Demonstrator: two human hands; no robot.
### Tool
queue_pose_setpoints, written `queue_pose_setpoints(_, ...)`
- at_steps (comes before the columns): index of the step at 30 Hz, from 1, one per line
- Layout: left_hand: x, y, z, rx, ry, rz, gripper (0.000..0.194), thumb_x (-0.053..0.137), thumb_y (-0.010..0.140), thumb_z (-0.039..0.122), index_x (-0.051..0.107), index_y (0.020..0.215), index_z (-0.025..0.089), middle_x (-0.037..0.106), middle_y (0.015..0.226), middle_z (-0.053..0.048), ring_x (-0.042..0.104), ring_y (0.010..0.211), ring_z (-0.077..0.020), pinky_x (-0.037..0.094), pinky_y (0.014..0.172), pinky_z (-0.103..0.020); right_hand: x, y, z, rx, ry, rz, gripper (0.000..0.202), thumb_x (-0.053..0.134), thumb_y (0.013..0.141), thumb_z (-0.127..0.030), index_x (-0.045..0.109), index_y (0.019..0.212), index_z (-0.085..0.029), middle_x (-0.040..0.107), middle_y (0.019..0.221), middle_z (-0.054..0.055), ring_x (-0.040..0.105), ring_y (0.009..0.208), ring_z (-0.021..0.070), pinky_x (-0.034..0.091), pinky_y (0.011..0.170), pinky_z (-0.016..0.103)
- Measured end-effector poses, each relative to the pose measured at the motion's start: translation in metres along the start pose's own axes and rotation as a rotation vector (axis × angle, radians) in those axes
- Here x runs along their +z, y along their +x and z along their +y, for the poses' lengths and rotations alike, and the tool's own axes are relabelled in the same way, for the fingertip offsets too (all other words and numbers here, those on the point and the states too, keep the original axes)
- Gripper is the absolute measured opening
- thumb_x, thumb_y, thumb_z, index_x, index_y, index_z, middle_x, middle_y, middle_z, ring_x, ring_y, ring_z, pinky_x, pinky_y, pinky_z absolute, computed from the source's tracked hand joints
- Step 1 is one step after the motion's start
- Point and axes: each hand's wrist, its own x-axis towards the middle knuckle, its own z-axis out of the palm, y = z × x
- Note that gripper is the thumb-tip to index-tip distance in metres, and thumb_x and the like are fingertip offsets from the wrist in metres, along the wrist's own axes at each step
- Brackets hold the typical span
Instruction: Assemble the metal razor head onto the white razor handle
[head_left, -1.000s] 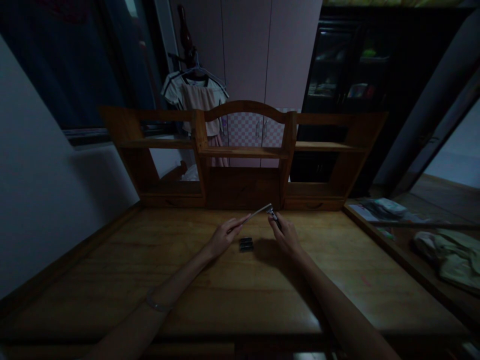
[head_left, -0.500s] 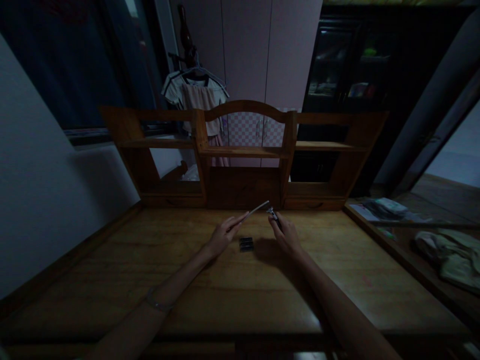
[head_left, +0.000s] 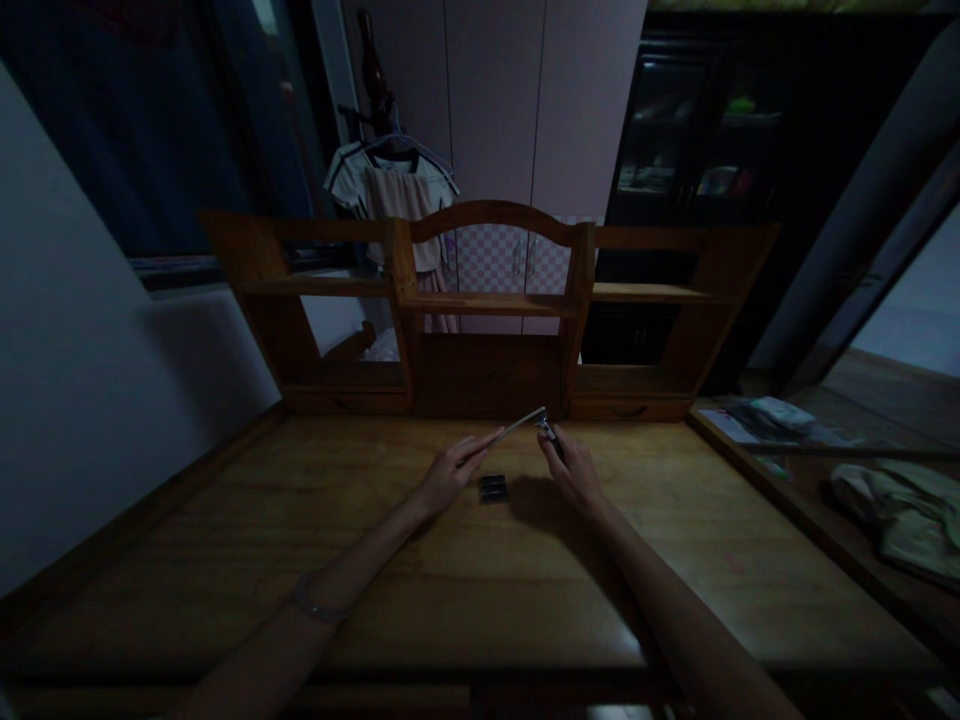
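Above the middle of the wooden desk, my left hand (head_left: 448,474) is closed on one end of a thin, pale flat strip (head_left: 517,426), which slants up to the right. My right hand (head_left: 574,468) is closed round a small dark-handled tool (head_left: 550,434) with a shiny metal head. The tool's head is at the strip's far end; whether they touch is too small to tell. Several small dark pieces (head_left: 493,488) lie side by side on the desk between and just below my hands.
A wooden shelf unit (head_left: 487,303) stands along the back of the desk (head_left: 480,590). On the right, past a raised wooden edge, lie papers and plastic (head_left: 772,415) and a pale cloth (head_left: 900,515). Clothes (head_left: 394,190) hang behind the shelf.
My left hand has shifted slightly to the right with the strip, bringing its far end to the tool's head. My right hand has barely moved.
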Motion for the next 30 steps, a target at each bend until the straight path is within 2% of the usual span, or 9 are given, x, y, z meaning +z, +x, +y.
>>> queue_pose_setpoints(7,-0.0016,0.0000,-0.0020,-0.011,0.044,0.030,0.040,0.042,0.093,0.027,0.048,0.133,0.026,0.060,0.122,-0.006,0.055,0.107,-0.0203,0.039,0.097,-0.036,-0.0001,0.0006,-0.0004,-0.011,0.001,0.008,0.033,0.034,0.095,-0.044,0.055,0.087,-0.021,0.058,0.068,0.001,0.054,0.061,0.0159,0.032,0.057,0.024)
queue_pose_setpoints(13,-0.0006,0.0001,-0.0017,-0.001,0.014,-0.005,0.040,0.042,0.093,0.025,0.049,0.132,0.027,0.059,0.126,-0.005,0.055,0.110,-0.0200,0.039,0.098,-0.035,-0.0002,0.0003,0.0006,-0.014,-0.009,0.021,0.034,0.033,0.095,-0.044,0.055,0.086,-0.020,0.058,0.066,0.001,0.053,0.058,0.0155,0.031,0.056,0.024)
queue_pose_setpoints(17,-0.0024,-0.0005,-0.0003,-0.002,0.031,0.030,0.041,0.041,0.093,0.026,0.048,0.133,0.026,0.059,0.126,-0.006,0.054,0.111,-0.0205,0.037,0.100,-0.036,0.0008,0.0001,0.0016,-0.012,0.003,0.015,0.034,0.033,0.095,-0.045,0.056,0.091,-0.020,0.059,0.070,0.002,0.054,0.060,0.0158,0.032,0.056,0.024)
queue_pose_setpoints(23,-0.0009,0.0000,-0.0044,0.014,0.039,-0.019,0.040,0.041,0.093,0.025,0.049,0.132,0.027,0.058,0.127,-0.005,0.055,0.111,-0.0195,0.039,0.099,-0.035,0.0001,0.0001,0.0016,0.000,-0.002,0.001,0.034,0.033,0.095,-0.045,0.055,0.087,-0.020,0.058,0.066,0.002,0.053,0.058,0.0160,0.033,0.056,0.024)
queue_pose_setpoints(30,-0.0020,0.0001,-0.0029,0.001,0.045,0.059,0.041,0.042,0.093,0.026,0.048,0.133,0.025,0.059,0.126,-0.006,0.056,0.109,-0.0197,0.040,0.098,-0.035,0.0008,0.0005,0.0024,-0.006,-0.010,0.010,0.033,0.034,0.095,-0.044,0.056,0.090,-0.020,0.060,0.070,0.002,0.055,0.061,0.0161,0.033,0.057,0.024)
